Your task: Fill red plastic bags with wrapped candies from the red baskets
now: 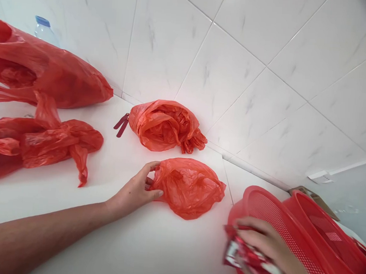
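Note:
My left hand (148, 181) grips the left edge of a thin red plastic bag (192, 187), thumb in front and fingers behind. The bag's mouth gapes, and its crumpled inside shows. Over at the lower right, my right hand (266, 243) is closed around red-and-white printed packets (240, 256), smeared by motion. It is in front of the near edge of a red perforated plastic basket (260, 196). How many packets it holds I cannot tell.
Behind the held bag, another bunched red bag (165, 127) lies against the tiled wall (237, 82), dark red tags (121, 124) at its left. Knotted red bags (63, 141) and a larger one (74, 75) lie left. A bottle (43, 27) stands behind. A second red basket (321, 222) adjoins the first.

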Motion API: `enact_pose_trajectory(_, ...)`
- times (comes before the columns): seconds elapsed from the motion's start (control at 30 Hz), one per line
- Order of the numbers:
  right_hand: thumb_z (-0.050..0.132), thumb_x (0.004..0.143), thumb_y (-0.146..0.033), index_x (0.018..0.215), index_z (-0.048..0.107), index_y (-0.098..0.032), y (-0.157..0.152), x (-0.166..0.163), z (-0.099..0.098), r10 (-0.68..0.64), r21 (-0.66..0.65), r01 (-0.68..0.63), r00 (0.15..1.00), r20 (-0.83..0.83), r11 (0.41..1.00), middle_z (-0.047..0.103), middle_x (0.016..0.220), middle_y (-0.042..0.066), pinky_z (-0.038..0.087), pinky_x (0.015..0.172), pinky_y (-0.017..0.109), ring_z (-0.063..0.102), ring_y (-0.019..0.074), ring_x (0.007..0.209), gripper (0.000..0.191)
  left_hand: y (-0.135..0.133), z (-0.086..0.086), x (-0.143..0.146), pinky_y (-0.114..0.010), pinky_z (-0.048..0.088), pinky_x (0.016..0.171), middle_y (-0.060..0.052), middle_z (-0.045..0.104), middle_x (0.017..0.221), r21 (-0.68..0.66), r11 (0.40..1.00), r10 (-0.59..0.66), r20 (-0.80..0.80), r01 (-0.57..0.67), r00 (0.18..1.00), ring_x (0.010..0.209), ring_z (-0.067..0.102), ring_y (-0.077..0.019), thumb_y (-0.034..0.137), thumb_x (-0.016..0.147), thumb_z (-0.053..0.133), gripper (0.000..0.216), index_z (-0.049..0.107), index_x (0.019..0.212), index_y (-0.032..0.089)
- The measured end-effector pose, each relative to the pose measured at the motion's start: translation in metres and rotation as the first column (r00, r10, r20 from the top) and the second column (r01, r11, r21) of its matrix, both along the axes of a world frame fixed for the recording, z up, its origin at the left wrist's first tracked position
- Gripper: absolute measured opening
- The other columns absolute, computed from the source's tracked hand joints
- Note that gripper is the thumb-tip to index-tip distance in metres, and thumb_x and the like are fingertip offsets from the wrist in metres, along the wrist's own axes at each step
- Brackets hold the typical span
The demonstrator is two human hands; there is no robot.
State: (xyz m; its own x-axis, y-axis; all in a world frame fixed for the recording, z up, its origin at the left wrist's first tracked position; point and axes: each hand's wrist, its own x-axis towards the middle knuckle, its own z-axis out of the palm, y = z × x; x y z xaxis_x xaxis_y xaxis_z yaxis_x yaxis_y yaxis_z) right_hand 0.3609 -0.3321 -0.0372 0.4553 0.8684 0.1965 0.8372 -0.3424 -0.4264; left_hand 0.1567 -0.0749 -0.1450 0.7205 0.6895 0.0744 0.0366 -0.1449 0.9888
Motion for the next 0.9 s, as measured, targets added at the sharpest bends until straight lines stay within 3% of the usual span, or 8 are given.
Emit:
enact_pose_trajectory(0.13,0.057,0.076,-0.023,0.101,0.067,-0.033,0.078,-0.041,-0.037,0.195,0.148,-0.181,0.977,-0.089,0.972,0.062,0.111,0.002,0.052,0.081,0.031,0.062,0.022,0.098,0.029,-0.007,-0.001,0.0,-0.032,0.057,0.067,-0.009,0.044,0.132,-0.027,1.0,-0.01,0.015,0.011,1.0,0.077,0.062,-0.0136,0.024,0.077,0.058,0.061,0.033,0.132,0.03)
enact_pose_trajectory(0.23,0.054,0.078,-0.018,0.105,0.065,-0.031,0.122,-0.037,-0.06,0.169,0.148,-0.156,0.982,-0.083,0.977,0.059,0.11,0.002,0.05,0.084,0.031,0.06,0.0197,0.1,0.032,-0.01,-0.002,-0.001,-0.031,0.056,0.067,-0.008,0.046,0.131,-0.041,0.998,-0.036,0.026,0.037,0.999,0.078,0.061,-0.0124,0.024,0.08,0.055,0.057,0.031,0.133,0.031)
enact_pose_trajectory(0.3,0.058,0.076,-0.021,0.112,0.061,-0.029,0.137,-0.029,-0.074,0.141,0.117,-0.139,0.99,-0.013,0.983,0.056,0.114,0.004,0.048,0.089,0.037,0.055,0.0231,0.107,0.037,-0.009,-0.003,-0.001,-0.031,0.056,0.067,-0.008,0.047,0.129,-0.042,0.999,-0.012,0.033,0.014,0.999,0.078,0.06,-0.0121,0.026,0.082,0.053,0.056,0.03,0.133,0.031)
enact_pose_trajectory(0.43,0.069,0.068,-0.033,0.129,0.046,-0.026,0.14,-0.02,-0.099,0.032,0.12,-0.044,0.994,0.103,0.992,0.043,0.13,0.012,0.04,0.098,0.051,0.041,0.0329,0.123,0.065,-0.002,-0.009,0.0,-0.03,0.055,0.065,-0.008,0.047,0.125,-0.07,0.997,0.043,0.055,-0.039,0.998,0.079,0.059,-0.0125,0.026,0.082,0.053,0.057,0.029,0.133,0.031)
enact_pose_trajectory(0.53,0.067,0.07,-0.031,0.134,0.039,-0.028,0.128,-0.019,-0.109,-0.056,0.167,0.033,0.989,0.14,0.985,0.035,0.136,0.013,0.038,0.099,0.053,0.036,0.0344,0.126,0.07,0.004,-0.012,0.003,-0.028,0.052,0.064,-0.004,0.051,0.111,-0.033,0.995,0.091,0.041,-0.09,0.995,0.077,0.056,-0.012,0.026,0.08,0.055,0.052,0.035,0.128,0.029)
enact_pose_trajectory(0.67,0.067,0.071,-0.035,0.127,0.045,-0.026,0.117,-0.015,-0.111,-0.202,0.195,0.172,0.968,0.146,0.966,0.047,0.119,0.013,0.045,0.087,0.049,0.047,0.0342,0.111,0.061,0.009,-0.01,0.004,-0.025,0.045,0.06,0.005,0.048,0.074,-0.004,0.991,0.132,0.023,-0.132,0.991,0.065,0.05,-0.011,0.034,0.082,0.057,0.032,0.045,0.11,0.024)
enact_pose_trajectory(0.77,0.06,0.078,-0.039,0.121,0.047,-0.023,0.114,-0.011,-0.11,-0.291,0.242,0.279,0.957,0.016,0.929,0.056,0.102,0.009,0.049,0.075,0.041,0.055,0.0281,0.094,0.047,0.011,-0.005,0.002,-0.023,0.039,0.056,0.006,0.047,0.067,-0.096,0.993,0.078,0.033,-0.075,0.996,0.058,0.047,-0.0103,0.04,0.084,0.057,0.028,0.047,0.103,0.022)
enact_pose_trajectory(0.9,0.048,0.088,-0.032,0.111,0.051,-0.022,0.114,-0.008,-0.113,-0.199,0.294,0.241,0.966,-0.166,0.925,0.061,0.103,0.007,0.049,0.082,0.037,0.059,0.0215,0.094,0.025,0.013,0.001,-0.001,-0.024,0.041,0.059,0.005,0.053,0.067,-0.186,0.983,0.022,0.101,-0.003,0.995,0.06,0.051,-0.0108,0.041,0.084,0.058,0.027,0.049,0.1,0.021)
